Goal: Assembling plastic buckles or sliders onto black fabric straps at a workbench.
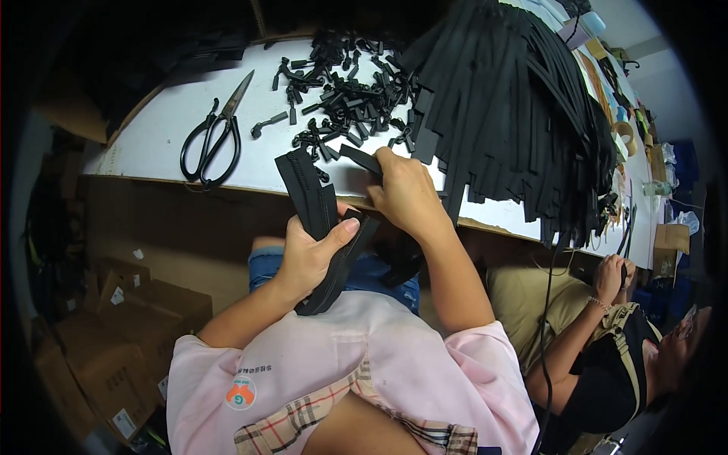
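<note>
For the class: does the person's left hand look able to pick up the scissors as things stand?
Probably not yet: the left hand is gripping black zipper strips, though nothing visible blocks the way to the black-handled scissors.

Rocking a loose, pale pink shirt (318,345), pretty plain across most of the front, with faint stitch lines near the middle. Short, roomy sleeves (485,364) on left and right, down to roughly the elbows, then bare forearms (453,277) and bare hands (409,193). Kinda fancy collar (284,421) at the near edge: beige plaid with black, white and red lines, open in a wide V. Over on the left, a round badge (241,393), white with an orange design and a touch of green, plus small dark lettering (258,371) just on its far side. Farther out, blue denim shorts (265,264) with some faded patches.
</note>
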`<state>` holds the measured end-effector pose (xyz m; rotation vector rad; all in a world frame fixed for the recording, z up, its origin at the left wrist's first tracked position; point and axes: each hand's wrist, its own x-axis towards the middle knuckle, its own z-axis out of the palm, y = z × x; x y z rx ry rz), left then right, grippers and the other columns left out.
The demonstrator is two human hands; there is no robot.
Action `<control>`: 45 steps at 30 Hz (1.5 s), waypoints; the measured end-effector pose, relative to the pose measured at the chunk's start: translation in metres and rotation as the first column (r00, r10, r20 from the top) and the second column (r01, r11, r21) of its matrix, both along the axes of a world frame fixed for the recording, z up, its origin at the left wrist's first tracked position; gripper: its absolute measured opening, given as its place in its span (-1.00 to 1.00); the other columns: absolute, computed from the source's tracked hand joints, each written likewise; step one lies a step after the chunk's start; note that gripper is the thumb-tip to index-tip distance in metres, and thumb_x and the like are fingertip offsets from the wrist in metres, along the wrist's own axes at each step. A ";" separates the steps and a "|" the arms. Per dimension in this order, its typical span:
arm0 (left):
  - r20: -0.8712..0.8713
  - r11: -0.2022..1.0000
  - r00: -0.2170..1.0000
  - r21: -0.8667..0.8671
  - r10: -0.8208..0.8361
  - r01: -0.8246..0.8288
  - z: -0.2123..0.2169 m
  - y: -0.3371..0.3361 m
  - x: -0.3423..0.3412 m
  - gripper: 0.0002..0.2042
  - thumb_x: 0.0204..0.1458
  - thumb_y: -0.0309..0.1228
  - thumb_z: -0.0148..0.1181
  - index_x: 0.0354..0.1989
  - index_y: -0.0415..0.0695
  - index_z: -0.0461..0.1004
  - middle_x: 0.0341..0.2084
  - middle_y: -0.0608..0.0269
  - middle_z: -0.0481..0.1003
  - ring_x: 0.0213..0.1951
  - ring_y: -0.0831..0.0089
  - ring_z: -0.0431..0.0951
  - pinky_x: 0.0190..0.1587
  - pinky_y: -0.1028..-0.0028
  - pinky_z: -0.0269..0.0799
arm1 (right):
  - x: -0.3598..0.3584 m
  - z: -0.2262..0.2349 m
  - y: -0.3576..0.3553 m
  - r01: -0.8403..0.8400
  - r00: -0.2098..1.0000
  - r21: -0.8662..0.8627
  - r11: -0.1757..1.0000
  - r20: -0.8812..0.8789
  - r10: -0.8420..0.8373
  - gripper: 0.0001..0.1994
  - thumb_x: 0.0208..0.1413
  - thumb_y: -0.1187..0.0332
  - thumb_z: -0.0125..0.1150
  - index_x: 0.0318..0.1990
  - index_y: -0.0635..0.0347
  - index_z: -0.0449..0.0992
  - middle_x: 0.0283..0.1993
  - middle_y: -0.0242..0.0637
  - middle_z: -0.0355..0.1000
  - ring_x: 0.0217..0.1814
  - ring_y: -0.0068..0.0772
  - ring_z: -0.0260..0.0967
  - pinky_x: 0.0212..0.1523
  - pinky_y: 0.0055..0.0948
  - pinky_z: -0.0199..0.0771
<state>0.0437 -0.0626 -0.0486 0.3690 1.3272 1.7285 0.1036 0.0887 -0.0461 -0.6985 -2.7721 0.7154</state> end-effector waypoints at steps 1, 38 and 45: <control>0.016 1.000 1.000 0.018 -0.005 0.005 -0.001 0.000 -0.001 -0.86 -0.08 -0.47 0.11 -0.37 -0.25 0.37 -0.59 0.34 0.39 -0.57 0.69 0.35 -0.52 0.70 0.26 | 0.001 0.000 0.000 -0.010 1.000 0.016 1.000 -0.010 0.010 -0.77 -0.35 0.55 0.12 -0.40 0.30 0.33 -0.62 -0.08 0.32 -0.54 -0.06 0.32 -0.50 -0.33 0.32; 0.154 0.968 0.956 0.075 -0.249 0.240 0.014 0.003 -0.015 -0.78 -0.16 -0.44 0.07 -0.34 -0.29 0.37 -0.48 0.26 0.42 -0.46 0.62 0.38 -0.37 0.66 0.29 | 0.050 0.016 -0.048 -0.191 0.895 -0.947 -0.259 -0.060 -0.442 -0.91 -0.16 0.49 0.10 -0.48 0.27 0.32 -0.66 -0.36 0.21 -0.77 -0.62 0.05 -0.73 -0.63 0.08; -0.340 0.961 0.912 0.073 -0.228 0.267 0.002 0.002 -0.013 -0.82 -0.18 -0.62 -0.01 -0.34 -0.30 0.40 -0.58 0.41 0.38 -0.63 0.81 0.19 -0.61 0.75 0.08 | 0.051 0.009 -0.042 -0.144 0.927 -0.918 -0.368 0.005 -0.375 -0.93 -0.21 0.56 0.06 -0.50 0.25 0.32 -0.70 -0.36 0.19 -0.79 -0.59 0.05 -0.75 -0.61 0.07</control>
